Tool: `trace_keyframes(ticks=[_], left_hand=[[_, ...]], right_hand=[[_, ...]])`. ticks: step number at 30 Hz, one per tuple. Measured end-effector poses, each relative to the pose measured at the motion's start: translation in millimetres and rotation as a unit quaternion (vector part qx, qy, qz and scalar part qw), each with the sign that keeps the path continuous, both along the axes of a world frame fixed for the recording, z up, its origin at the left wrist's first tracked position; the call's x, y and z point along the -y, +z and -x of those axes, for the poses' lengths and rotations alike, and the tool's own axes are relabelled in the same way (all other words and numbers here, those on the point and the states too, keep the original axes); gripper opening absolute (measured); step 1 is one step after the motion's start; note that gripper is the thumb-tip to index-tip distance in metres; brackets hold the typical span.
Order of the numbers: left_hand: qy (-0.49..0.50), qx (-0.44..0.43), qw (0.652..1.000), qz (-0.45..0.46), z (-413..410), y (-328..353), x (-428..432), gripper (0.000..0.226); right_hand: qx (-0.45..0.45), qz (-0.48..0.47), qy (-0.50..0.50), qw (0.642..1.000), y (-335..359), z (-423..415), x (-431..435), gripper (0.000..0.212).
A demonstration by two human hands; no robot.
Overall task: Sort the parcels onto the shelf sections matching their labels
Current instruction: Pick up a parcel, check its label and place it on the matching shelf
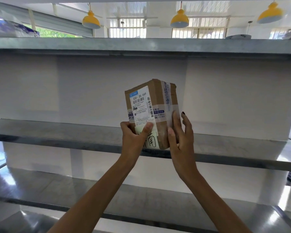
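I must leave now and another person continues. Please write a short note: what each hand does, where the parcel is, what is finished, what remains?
Left hand: grips the box at its lower left corner, thumb on the handwritten note.
Right hand: flat against the box's right side.
Box: upright, at the front edge of the middle shelf; whether it already rests there is unclear.
Done: box brought to the shelf.
Left: check the label, let go, sort further parcels.
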State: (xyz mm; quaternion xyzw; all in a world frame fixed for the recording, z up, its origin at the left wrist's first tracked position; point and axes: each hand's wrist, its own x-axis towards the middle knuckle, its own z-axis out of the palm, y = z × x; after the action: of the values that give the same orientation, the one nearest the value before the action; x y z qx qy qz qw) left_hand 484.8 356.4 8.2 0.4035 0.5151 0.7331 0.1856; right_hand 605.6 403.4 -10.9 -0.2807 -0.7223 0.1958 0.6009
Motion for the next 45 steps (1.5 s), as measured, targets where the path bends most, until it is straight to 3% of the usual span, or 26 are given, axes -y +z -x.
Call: trace_keyframes(ticks=[3,6,14,19,31,37,45], left_hand=[[0.010,-0.039,0.999,-0.027,-3,1,2,0.045],[0.025,-0.065,0.997,-0.041,-7,3,2,0.043],[0.040,-0.106,0.991,-0.066,-4,0,-6,0.014],[0.033,-0.102,0.991,-0.082,-2,-11,-11,0.021],[0.049,-0.104,0.986,-0.118,-4,-3,-12,0.021],[0.043,-0.081,0.991,-0.093,1,-9,-19,0.020],[0.040,-0.025,0.998,-0.034,11,-20,-30,0.020]], right_hand=[[-0.086,0.004,0.028,0.996,-2,-4,4,0.051],[-0.112,0.003,0.015,0.994,-2,-7,6,0.050],[-0.182,0.136,0.077,0.971,-1,-12,-8,0.037],[-0.210,0.163,0.086,0.960,2,-15,-12,0.039],[-0.218,0.115,0.070,0.967,9,-18,-22,0.039],[-0.218,0.168,0.088,0.957,6,-12,-28,0.037],[-0.148,0.221,0.154,0.952,2,-10,-39,0.042]])
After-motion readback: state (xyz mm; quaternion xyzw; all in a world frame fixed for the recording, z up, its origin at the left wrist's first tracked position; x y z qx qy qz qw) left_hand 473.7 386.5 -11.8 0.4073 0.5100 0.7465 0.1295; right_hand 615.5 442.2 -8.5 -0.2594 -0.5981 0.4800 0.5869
